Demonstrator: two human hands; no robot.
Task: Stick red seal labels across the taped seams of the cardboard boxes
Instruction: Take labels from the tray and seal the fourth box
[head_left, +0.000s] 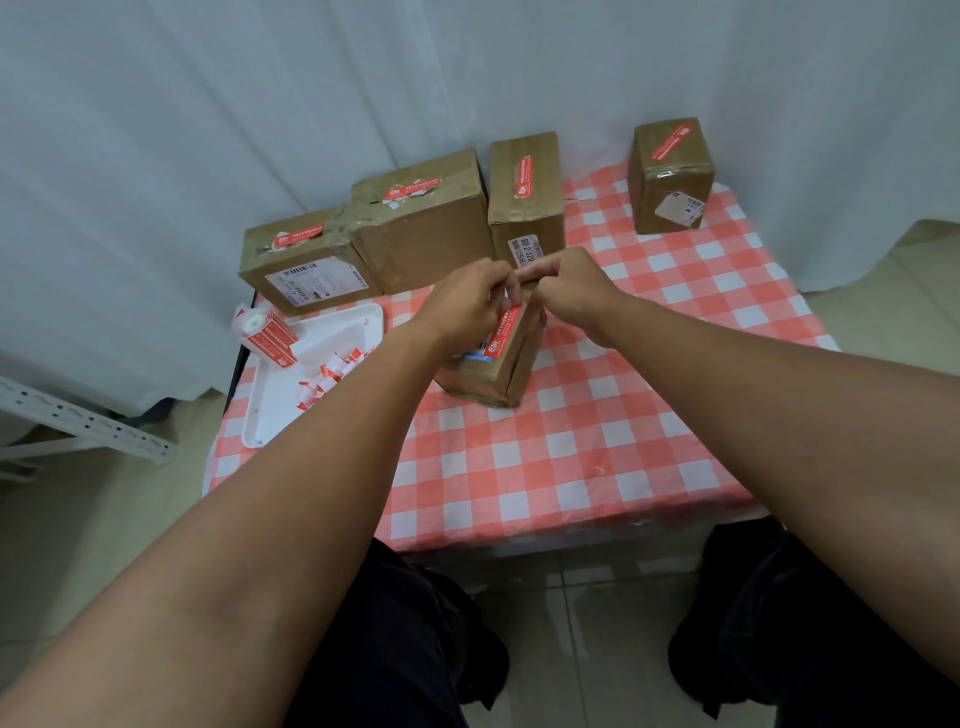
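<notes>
White curtain (208, 104) behind, pale tiled floor (571, 649) — checked tablecloth (545, 467) covers the table.

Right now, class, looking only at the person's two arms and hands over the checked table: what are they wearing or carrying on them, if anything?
Both forearms are bare from the frame edge to the wrist: no sleeves in view. The left hand and right hand wear no gloves. No watch, bracelet, ring or marking can be seen on either, though the fingertips are partly hidden. Below the arms, the legs are in dark trousers.

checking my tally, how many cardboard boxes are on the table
5. Three in a row at the back: left box, middle box, tall box. One at the far right corner. One under both hands, centre. None seem hidden.
</notes>
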